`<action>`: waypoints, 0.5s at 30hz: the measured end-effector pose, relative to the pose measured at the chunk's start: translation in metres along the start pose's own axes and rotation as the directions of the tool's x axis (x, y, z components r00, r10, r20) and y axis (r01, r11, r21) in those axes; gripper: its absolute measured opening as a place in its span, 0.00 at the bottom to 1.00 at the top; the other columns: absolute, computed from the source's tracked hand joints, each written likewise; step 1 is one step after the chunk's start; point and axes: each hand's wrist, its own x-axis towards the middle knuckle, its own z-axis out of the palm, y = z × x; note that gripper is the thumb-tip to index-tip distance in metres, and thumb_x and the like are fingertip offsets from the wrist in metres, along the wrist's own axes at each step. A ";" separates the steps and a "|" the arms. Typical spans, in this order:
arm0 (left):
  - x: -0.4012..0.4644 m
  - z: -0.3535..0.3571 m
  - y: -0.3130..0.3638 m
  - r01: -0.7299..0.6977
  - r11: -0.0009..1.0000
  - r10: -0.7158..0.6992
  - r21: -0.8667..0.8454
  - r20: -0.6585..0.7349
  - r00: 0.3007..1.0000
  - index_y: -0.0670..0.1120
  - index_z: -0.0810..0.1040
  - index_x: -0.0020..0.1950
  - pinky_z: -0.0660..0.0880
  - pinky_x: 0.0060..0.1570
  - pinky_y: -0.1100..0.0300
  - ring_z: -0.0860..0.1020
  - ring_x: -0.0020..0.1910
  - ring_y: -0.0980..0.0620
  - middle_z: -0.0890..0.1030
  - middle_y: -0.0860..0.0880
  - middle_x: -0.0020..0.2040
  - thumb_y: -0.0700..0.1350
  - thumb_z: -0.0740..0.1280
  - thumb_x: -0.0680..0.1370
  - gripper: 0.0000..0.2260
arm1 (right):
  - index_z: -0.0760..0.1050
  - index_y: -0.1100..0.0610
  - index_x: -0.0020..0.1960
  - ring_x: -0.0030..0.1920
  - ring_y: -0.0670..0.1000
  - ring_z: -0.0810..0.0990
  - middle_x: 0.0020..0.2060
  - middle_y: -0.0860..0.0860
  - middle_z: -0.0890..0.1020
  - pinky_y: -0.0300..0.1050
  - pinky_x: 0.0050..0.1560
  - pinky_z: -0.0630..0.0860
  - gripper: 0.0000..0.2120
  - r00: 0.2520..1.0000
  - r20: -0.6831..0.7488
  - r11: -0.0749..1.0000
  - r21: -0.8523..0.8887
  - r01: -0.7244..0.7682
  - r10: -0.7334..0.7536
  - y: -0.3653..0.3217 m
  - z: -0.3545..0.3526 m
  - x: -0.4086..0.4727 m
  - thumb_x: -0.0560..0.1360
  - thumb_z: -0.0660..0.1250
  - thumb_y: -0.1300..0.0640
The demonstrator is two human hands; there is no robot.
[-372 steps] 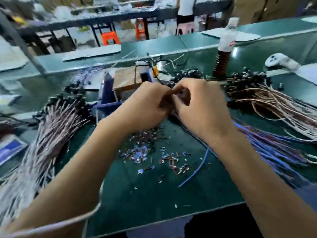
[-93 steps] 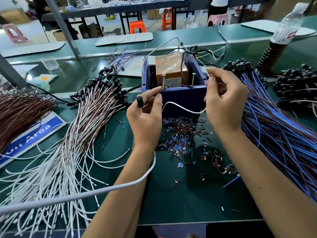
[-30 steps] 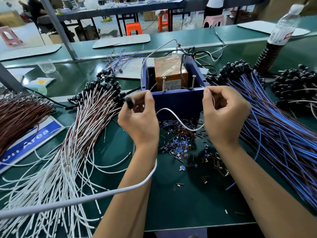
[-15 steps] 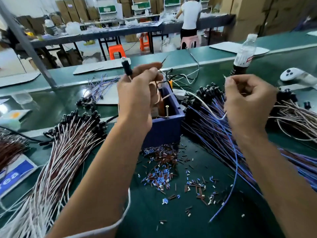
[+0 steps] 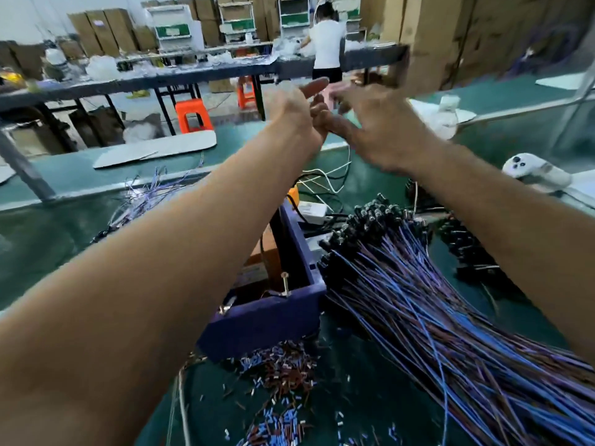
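Head view: the left hand [image 5: 297,106] curls (blur hides whether it pinches anything), and the right hand [image 5: 381,127] spreads loose at its three o'clock. The white wire [image 5: 349,155] hangs near-vertical at six o'clock under their gap. Below lie the green bench [image 5: 48,246] and blue wires [image 5: 450,333], with cartons [image 5: 103,30] behind.

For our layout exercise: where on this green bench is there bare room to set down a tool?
Bare green mat: left of the blue box, nearer than the purple wires. Crowded: blue wire bundle right of the box, insulation scraps before it.
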 end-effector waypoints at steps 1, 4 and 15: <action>0.011 0.006 -0.001 0.009 1.000 -0.009 -0.019 0.005 1.000 0.37 0.73 0.44 0.57 0.20 0.66 0.58 0.25 0.55 0.65 0.47 0.35 0.43 0.49 0.86 0.19 | 0.73 0.59 0.72 0.57 0.58 0.83 0.54 0.59 0.85 0.53 0.62 0.76 0.25 0.996 0.088 0.995 0.091 -0.034 0.026 0.001 0.007 0.007 0.86 0.57 0.41; 0.041 0.009 0.002 0.018 0.994 -0.018 -0.104 0.003 1.000 0.37 0.72 0.44 0.60 0.32 0.64 0.61 0.30 0.53 0.68 0.45 0.38 0.45 0.48 0.87 0.20 | 0.79 0.60 0.61 0.31 0.48 0.83 0.33 0.51 0.84 0.39 0.35 0.77 0.18 0.987 0.101 0.926 0.343 -0.155 0.128 0.020 0.025 0.025 0.85 0.64 0.46; 0.113 -0.042 -0.006 0.191 0.962 -0.179 0.194 -0.076 0.981 0.36 0.71 0.53 0.81 0.48 0.58 0.76 0.42 0.48 0.72 0.41 0.45 0.42 0.59 0.85 0.08 | 0.86 0.58 0.45 0.35 0.54 0.76 0.33 0.53 0.81 0.46 0.40 0.65 0.17 0.957 0.187 0.970 0.051 -0.237 0.223 0.074 0.092 0.076 0.85 0.64 0.51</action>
